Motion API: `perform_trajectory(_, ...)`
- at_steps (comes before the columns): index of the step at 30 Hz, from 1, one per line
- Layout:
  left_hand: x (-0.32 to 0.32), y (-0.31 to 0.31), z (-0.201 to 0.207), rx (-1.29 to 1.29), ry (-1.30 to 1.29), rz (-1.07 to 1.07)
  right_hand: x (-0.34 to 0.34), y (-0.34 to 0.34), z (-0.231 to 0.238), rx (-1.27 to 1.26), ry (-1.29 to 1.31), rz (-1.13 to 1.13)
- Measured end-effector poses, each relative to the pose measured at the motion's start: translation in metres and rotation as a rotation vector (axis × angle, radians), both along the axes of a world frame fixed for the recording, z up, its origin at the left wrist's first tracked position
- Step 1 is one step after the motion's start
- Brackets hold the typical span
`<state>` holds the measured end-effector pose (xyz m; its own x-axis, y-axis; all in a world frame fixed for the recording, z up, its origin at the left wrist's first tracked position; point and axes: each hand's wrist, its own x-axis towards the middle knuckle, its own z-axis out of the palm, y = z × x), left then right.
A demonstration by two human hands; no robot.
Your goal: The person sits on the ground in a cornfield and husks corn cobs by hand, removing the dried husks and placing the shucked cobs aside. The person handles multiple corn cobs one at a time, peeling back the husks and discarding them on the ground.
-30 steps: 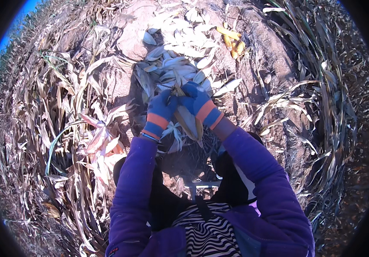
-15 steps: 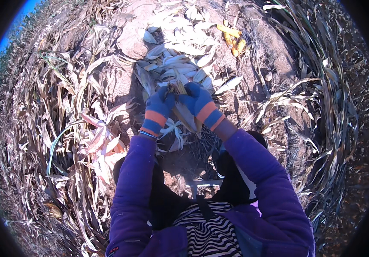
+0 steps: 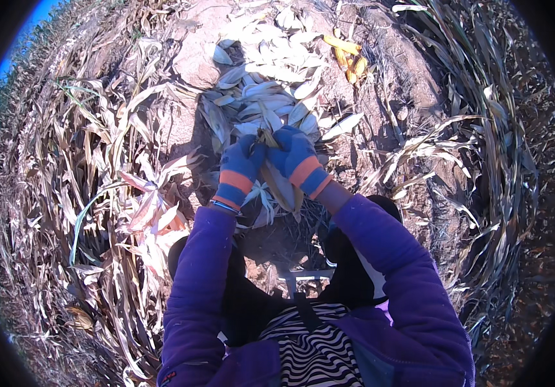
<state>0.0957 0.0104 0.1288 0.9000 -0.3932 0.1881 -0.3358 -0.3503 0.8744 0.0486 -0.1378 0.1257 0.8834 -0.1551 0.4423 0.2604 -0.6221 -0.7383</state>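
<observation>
Both my hands wear blue gloves with orange bands and meet in front of my knees. Between them is an ear of corn in its dry, pale husk point(image 3: 280, 188); its lower end hangs down below my right palm. My left hand point(image 3: 240, 162) is closed at the upper end of the ear, fingertips pinched there. My right hand point(image 3: 294, 158) wraps round the ear from the other side. The fingers hide most of the ear, and I cannot tell how much kernel shows. Just beyond the hands lies a heap of loose pale husks point(image 3: 268, 97).
Several bare yellow corn cobs point(image 3: 348, 58) lie on the soil at the far right of the husk heap. Dry corn stalks point(image 3: 107, 213) line the left, with more stalks point(image 3: 496, 142) along the right. A peeled-back husk point(image 3: 264, 200) lies near my feet.
My hands have shifted slightly, the right one a little to the left. The husk at the top of the ear looks narrower and more covered by my fingers.
</observation>
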Motion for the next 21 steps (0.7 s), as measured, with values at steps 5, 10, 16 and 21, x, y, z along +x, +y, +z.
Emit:
perform_trajectory(5,0.004,0.000,-0.008,-0.086,0.001,0.066,-0.001,0.001,0.002,0.065,0.020,0.068)
perform_trajectory(10,0.019,0.004,-0.017,-0.166,0.042,0.103,-0.011,0.001,0.019,0.300,0.180,0.079)
perform_trajectory(16,0.025,0.008,-0.019,-0.389,0.342,0.077,-0.006,-0.003,0.006,0.422,0.213,0.129)
perform_trajectory(21,0.016,0.001,-0.001,-0.399,0.410,-0.088,-0.003,-0.006,-0.008,0.464,0.155,0.084)
